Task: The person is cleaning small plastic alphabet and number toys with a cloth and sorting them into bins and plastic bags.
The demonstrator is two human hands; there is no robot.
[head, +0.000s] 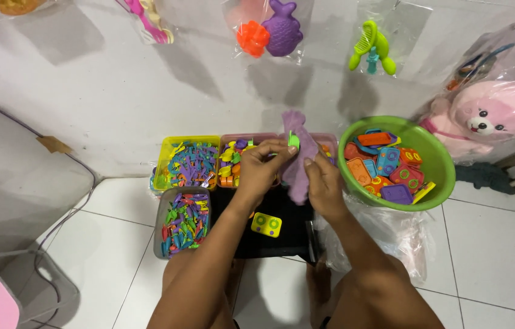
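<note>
Hands: left hand (261,163) pinches a small green plastic toy piece (293,141) between thumb and fingertips; right hand (324,181) is closed on a soft purple cloth (298,159), fingers curled into its lower fold.
Position: both hands are raised above a black mat (282,226) on the white tiled floor (489,244); the green piece touches the upper part of the cloth.
Mat: a yellow square toy tile with purple dots (266,225) lies flat, below the left wrist.
Right side: a round green plastic bowl (440,176) holds flat coloured toy tiles, just beside the right hand, resting on clear plastic wrap (391,234).
Left side: a yellow tray (163,164) and a grey tray (158,228) hold small mixed-colour plastic pieces; a pink tray (239,137) sits behind the hands.
Background: a pink plush bear in a clear bag (483,119) leans against the white wall (117,91); bagged toys hang above.
</note>
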